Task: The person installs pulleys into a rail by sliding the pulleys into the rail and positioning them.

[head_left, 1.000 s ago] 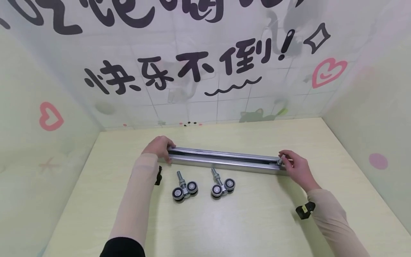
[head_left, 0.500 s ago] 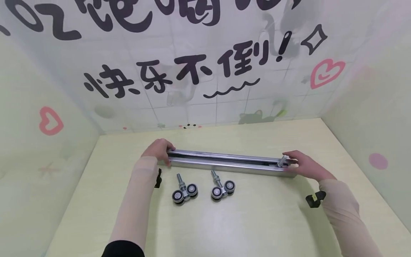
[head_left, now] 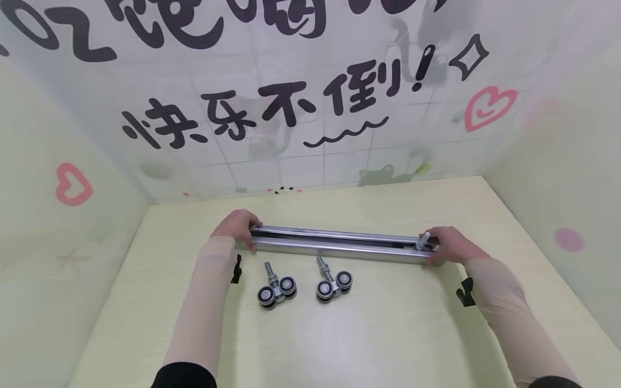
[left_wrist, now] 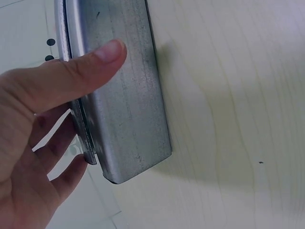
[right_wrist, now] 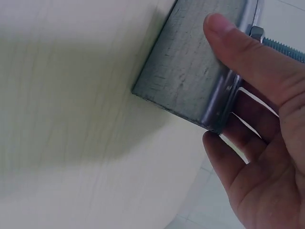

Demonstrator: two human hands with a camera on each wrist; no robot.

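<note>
A silvery metal rail (head_left: 330, 249) with a long slot along its top lies across the table. My left hand (head_left: 236, 225) grips its left end, thumb on the near side wall and fingers over the far side. At the other end my right hand (head_left: 451, 245) holds the rail the same way, its thumb pressed on the side wall (right_wrist: 176, 62). A threaded bolt (head_left: 423, 240) with a nut stands up from the slot beside the right hand; whatever carries it is hidden inside the rail. Two roller trolleys (head_left: 277, 285) with threaded bolts lie in front of the rail.
The light wood-grain table (head_left: 388, 323) meets a printed back wall (head_left: 286, 167) behind the rail. Side walls (head_left: 553, 215) stand to the right and left. Black straps (head_left: 467, 292) hang at both wrists.
My right hand has let go of the bolt near the rail's right end and now grips the rail's end itself. The left hand keeps its grip, and the two loose trolleys stay put.
</note>
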